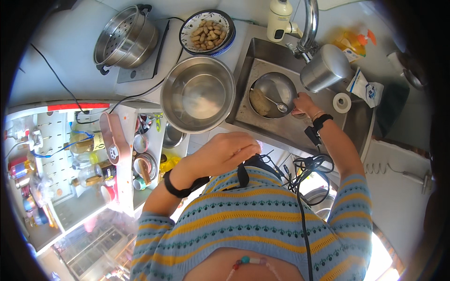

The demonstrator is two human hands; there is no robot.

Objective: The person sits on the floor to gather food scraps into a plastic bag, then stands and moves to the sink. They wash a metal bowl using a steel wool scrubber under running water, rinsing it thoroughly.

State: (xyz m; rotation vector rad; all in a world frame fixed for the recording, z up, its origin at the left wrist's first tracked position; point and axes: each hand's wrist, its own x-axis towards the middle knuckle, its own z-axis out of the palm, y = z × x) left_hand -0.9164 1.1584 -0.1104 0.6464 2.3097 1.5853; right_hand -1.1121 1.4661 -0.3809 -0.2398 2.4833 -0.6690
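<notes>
In the stainless steel sink [253,117] sits a small round metal bowl [277,84] with a metal spoon [281,106] and a tan, scrubber-like clump [259,102] inside. My right hand [304,104] is at the bowl's right rim; its fingers partly hide a small round thing under them, and I cannot tell how firmly they grip. My left hand [233,149] hangs in front of my body with curled fingers, over the counter's front edge; whether it holds anything is hidden. Left of the sink stands a large steel basin [198,95] with clear liquid in it.
A patterned bowl [182,35] of peanuts [209,35] and a steel steamer pot [128,38] stand behind. The faucet [309,28] and a metal cylindrical container [325,68] overhang the sink. A soap bottle [349,44] is at the back right. Black cables [313,165] hang by my body.
</notes>
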